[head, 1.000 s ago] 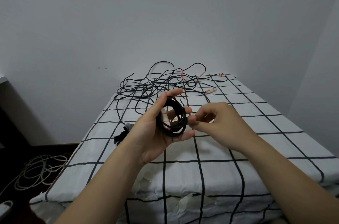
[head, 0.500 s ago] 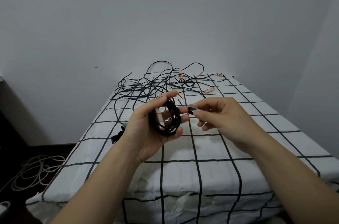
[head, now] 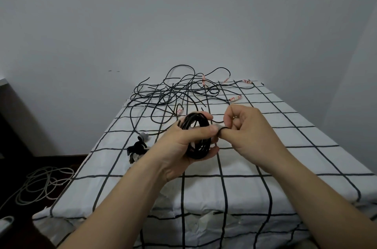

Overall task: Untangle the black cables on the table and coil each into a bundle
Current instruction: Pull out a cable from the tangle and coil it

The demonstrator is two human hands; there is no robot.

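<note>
**Clerk:** Where was the bundle found?

**Inspector:** The coiled black cable [head: 196, 136] was off the worktop [head: 289, 152], held upright in the left hand [head: 177, 146]. The thumb lay across the near side of the coil, and the fingers curled round it from beneath and behind.

**Clerk:** And the other hand?

**Inspector:** The right hand [head: 251, 132] sat just beside the coil, on its right. Its fingers were curled and it pinched a short black strand [head: 221, 128] at the coil's edge, touching the left thumb tip. I could not tell whether that strand was the cable's end or a tie.

**Clerk:** The remaining stock?

**Inspector:** The tangled black cables [head: 173, 93] lay loose at the far end of the worktop, well apart from both hands. Several ends bore pale taped labels [head: 235, 98] marked in red. A grey plug [head: 142, 137] and a small dark object [head: 137, 147], which I could not identify, lay near the left edge, beside the left wrist.

**Clerk:** Anything off the worktop?

**Inspector:** A pale cord [head: 40, 183] lay in loops on the floor to the left.
</note>
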